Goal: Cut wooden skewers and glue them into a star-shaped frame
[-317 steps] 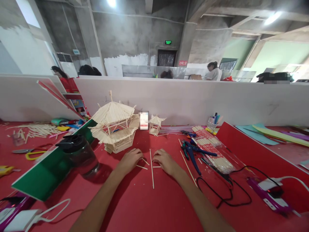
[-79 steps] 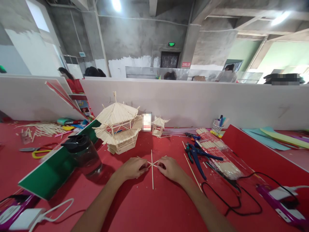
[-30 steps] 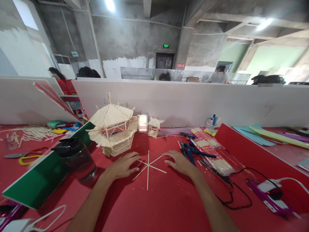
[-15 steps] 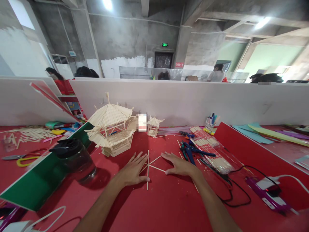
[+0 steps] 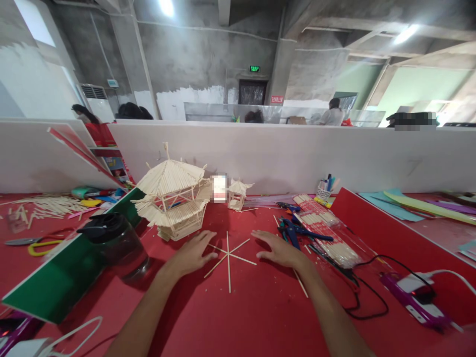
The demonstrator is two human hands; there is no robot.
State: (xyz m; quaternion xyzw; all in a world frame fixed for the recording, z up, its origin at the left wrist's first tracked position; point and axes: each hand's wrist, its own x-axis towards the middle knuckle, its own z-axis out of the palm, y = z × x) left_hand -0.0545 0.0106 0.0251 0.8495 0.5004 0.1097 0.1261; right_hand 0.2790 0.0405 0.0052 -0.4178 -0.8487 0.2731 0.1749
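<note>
Thin wooden sticks lie crossed at one centre on the red tabletop, like a six-pointed star. To their left is my left hand, fingers apart and holding nothing, close to the tip of one stick. My right hand is on the other side, its fingers spread and nothing in them. Behind my left hand stands a large stick-built pavilion model with two roof tiers. A small pavilion model stands farther back. One loose stick lies partly beneath my right wrist.
Blue-handled pliers and packs of sticks lie at right, near a black cable and a purple power strip. A dark-lidded bottle stands by the green divider at left. A pale partition runs along the back.
Both hands have drawn apart from the crossed sticks, the left one moving left and the right one slightly right. More of the star is uncovered.
</note>
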